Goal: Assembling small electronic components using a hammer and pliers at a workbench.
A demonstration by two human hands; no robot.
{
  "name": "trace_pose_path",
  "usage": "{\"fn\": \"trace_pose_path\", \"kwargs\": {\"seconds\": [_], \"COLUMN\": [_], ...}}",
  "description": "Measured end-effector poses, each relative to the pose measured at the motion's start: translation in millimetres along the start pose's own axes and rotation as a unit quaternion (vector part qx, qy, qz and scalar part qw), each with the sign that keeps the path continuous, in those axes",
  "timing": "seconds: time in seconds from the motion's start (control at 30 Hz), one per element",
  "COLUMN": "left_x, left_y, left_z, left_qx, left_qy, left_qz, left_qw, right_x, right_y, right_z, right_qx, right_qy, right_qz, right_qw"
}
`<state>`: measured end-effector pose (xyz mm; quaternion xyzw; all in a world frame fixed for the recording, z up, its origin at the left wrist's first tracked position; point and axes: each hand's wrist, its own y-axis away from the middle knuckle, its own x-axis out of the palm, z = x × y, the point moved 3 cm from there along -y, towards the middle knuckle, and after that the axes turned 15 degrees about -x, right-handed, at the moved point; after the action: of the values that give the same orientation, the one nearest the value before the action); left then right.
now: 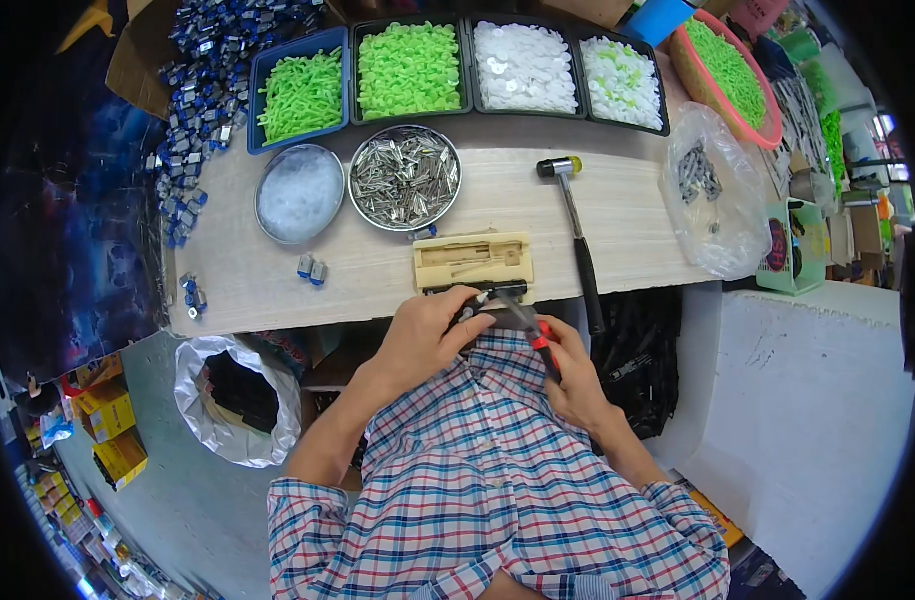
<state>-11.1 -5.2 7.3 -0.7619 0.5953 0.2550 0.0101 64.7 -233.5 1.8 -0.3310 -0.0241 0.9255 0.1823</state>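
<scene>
A small black part [483, 298] is being pinched in the left hand [428, 335] at the near table [628, 250] edge, while red-handled pliers [534, 332] are being gripped in the right hand [576, 375]. Should the pliers slip, the part is likely being dropped, or fingers nipped.

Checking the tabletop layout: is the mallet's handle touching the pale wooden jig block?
Apart. The head view shows a plain strip of bare table between the mallet handle and the right edge of the wooden jig block.
</scene>
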Motion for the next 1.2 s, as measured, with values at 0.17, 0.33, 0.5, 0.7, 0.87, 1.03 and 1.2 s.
{"fn": "trace_pose_path", "kwargs": {"seconds": [0.17,0.33,0.5,0.7,0.87,1.03,1.2], "left_x": [-2,1,11,18,13,4,-16], "left_y": [3,-12,-24,-27,-30,-28,-25], "left_z": [-9,-24,-37,-37,-41,-38,-17], "left_qx": [0.06,0.122,0.203,0.274,0.322,0.303,0.21], "left_qy": [-0.03,-0.153,-0.252,-0.374,-0.382,-0.376,-0.131], "left_qz": [-0.072,-0.112,-0.137,-0.177,-0.195,-0.153,0.063], "left_qw": [0.995,0.974,0.936,0.868,0.844,0.862,0.967], "right_x": [10,15,11,2,-6,-10,-20], "right_y": [38,40,30,17,11,8,1], "right_z": [-19,-14,-7,5,11,8,10], "right_qx": [0.134,0.143,0.145,0.096,0.07,0.04,-0.007], "right_qy": [0.021,0.016,-0.007,0.057,0.1,0.085,0.041], "right_qz": [-0.095,-0.093,-0.095,-0.064,-0.028,0.002,0.082], "right_qw": [0.986,0.985,0.985,0.992,0.992,0.996,0.996]}}
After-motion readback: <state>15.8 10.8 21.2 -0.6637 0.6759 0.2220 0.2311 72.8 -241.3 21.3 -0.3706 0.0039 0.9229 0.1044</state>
